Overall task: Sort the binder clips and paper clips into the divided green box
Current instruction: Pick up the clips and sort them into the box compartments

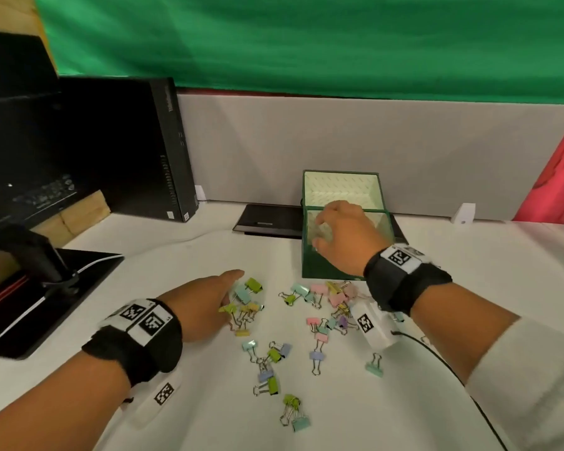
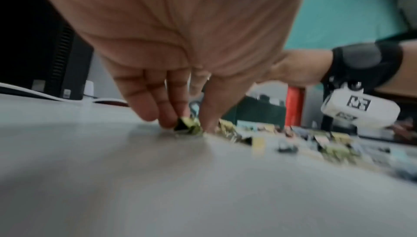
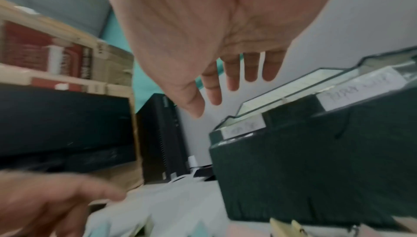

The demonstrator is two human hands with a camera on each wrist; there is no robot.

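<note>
binder clips [image 1: 319, 320]: roughly thirty, loose on bench [image 1: 209, 418]
green box [image 1: 310, 255]: one
left hand [image 1: 202, 307]: pinching green binder clip [image 2: 188, 126]
right hand [image 1: 342, 236]: fingers spread, empty, over box

Left hand [image 2: 171, 48] — fingertips [image 2: 168, 122] pinching green clip [image 2: 189, 126]

**Pastel clips scattered before the green box**

The green box [image 1: 319, 258] stands open near the back of the desk [image 1: 183, 402], its lid upright behind it, pale patterned lining inside. Two white handwritten labels [image 3: 361, 89] sit on its front rim; the writing is blurred. Binder clips [image 1: 319, 336] in green, blue, pink, yellow and lilac lie loose on the desk in front of the box, some tangled by their wire handles. One green binder clip [image 2: 188, 126] lies at the left edge of the scatter.
</note>
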